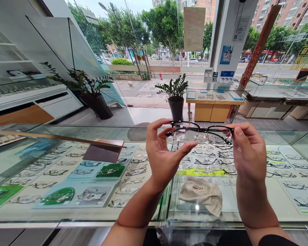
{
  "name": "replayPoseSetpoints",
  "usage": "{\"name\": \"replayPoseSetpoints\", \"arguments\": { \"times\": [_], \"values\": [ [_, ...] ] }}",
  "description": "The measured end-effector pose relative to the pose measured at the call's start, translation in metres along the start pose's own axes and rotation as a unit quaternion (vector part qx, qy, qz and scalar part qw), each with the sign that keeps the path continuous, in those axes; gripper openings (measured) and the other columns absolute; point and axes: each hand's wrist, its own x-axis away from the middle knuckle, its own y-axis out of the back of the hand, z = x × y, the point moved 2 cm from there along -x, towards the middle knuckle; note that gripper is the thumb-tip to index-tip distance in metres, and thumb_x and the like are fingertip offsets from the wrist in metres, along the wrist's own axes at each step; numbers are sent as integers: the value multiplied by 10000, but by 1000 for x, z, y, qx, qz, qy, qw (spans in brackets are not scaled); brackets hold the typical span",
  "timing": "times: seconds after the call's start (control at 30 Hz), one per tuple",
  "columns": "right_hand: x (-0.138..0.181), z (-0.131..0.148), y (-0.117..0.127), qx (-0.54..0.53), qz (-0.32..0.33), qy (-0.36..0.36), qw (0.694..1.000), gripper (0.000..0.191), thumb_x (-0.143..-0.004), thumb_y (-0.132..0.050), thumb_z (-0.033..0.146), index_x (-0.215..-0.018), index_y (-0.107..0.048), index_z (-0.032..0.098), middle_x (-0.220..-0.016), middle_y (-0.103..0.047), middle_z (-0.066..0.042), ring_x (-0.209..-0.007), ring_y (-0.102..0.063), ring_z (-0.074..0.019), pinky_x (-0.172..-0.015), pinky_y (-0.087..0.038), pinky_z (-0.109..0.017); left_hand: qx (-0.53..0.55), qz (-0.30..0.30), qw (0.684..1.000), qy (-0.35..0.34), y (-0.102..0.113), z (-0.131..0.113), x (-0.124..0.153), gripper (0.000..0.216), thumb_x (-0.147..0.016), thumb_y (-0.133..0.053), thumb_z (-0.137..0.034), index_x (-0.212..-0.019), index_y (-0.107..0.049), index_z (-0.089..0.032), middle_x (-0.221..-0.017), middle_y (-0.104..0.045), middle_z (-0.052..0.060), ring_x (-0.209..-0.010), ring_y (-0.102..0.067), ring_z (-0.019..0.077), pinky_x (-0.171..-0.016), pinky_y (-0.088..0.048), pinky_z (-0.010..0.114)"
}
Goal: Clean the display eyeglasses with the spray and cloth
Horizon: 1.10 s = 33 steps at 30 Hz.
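Observation:
A pair of eyeglasses (203, 128) with a dark upper rim and clear lenses is held up above the glass counter. My left hand (160, 153) grips its left end with curled fingers, the thumb stretched out below the lens. At the other end, my right hand (248, 150) pinches the frame's corner between thumb and fingers. The temples are folded behind the lenses. Below, a crumpled beige cleaning cloth (201, 194) lies on the counter top between my forearms.
Rows of eyeglasses fill the glass display counter (166, 208). A brown flat case (104, 150) lies on its top at the left, beside a long thin wooden strip (59, 138). Beyond stand potted plants (176, 106) and a wooden display table (214, 111) before the window.

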Motion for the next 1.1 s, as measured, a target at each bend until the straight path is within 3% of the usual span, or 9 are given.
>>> {"name": "replayPoseSetpoints", "arguments": {
  "times": [0.27,0.6,0.77,0.97,1.1],
  "values": [
    [-2,-1,-2,-17,-4,-18,1000,208,-938,-764,468,-891,-762,265,-853,-758,-9,-844,-746,-188,-798,-596,-333,68,-17,997,28,-5,7,1,663,-654,-1002,-438,-1164,-614,-269,-1133,-623,-2,-903,-726,135,-868,-603,269],
    [1,0,-4,-14,-14,-10,1000,238,-938,-764,496,-915,-754,259,-867,-750,-5,-833,-718,-170,-817,-589,-329,174,48,980,89,-11,37,-8,630,-692,-970,-505,-1140,-588,-280,-957,-687,-19,-818,-742,139,-762,-596,242],
    [1,-2,-3,-4,-22,-13,1000,265,-922,-773,528,-926,-762,263,-901,-757,-15,-849,-709,-173,-822,-591,-337,159,42,983,81,-14,43,-8,689,-651,-981,-543,-1143,-565,-299,-974,-654,-21,-847,-732,150,-782,-596,259],
    [-3,-6,-5,9,-10,-9,1000,279,-931,-749,548,-946,-752,269,-943,-761,-22,-856,-716,-177,-810,-602,-337,80,23,994,66,-13,49,-10,834,-593,-923,-737,-1191,-529,-310,-1003,-598,0,-893,-719,190,-815,-596,318],
    [-10,-20,-6,2,-11,-24,1000,277,-914,-761,534,-907,-734,258,-884,-747,-17,-829,-709,-178,-818,-603,-345,80,4,995,59,-13,50,-8,754,-655,-940,-645,-1188,-535,-297,-1046,-598,6,-869,-709,166,-798,-586,299]
  ]
}}
